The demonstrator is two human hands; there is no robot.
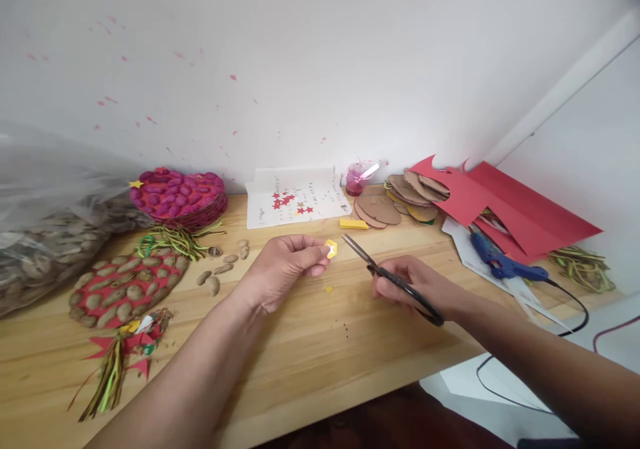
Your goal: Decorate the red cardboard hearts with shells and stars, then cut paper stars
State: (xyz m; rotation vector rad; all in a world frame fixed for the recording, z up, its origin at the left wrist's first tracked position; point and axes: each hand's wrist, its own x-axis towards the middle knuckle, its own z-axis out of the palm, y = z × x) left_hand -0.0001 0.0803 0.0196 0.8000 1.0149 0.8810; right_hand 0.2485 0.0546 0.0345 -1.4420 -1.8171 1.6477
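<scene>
My left hand point(285, 265) is closed in a pinch on a small yellow paper piece point(331, 248) held just above the wooden table point(320, 349). My right hand point(417, 287) grips black-handled scissors point(387, 277). Their blades point up and left, and the tips sit just right of the yellow piece without touching it. A tiny yellow scrap point(329, 289) lies on the table below the pinched piece.
A white sheet with red stars point(295, 199), a yellow strip point(353, 223), a pink cup point(356, 179), cardboard cutouts point(395, 202), red paper point(505, 205) and a blue glue gun point(503, 262) lie behind. At left are seed-covered red shapes point(125, 285), a purple mat point(177, 195), loose seeds point(220, 269) and a bag of seeds point(45, 235).
</scene>
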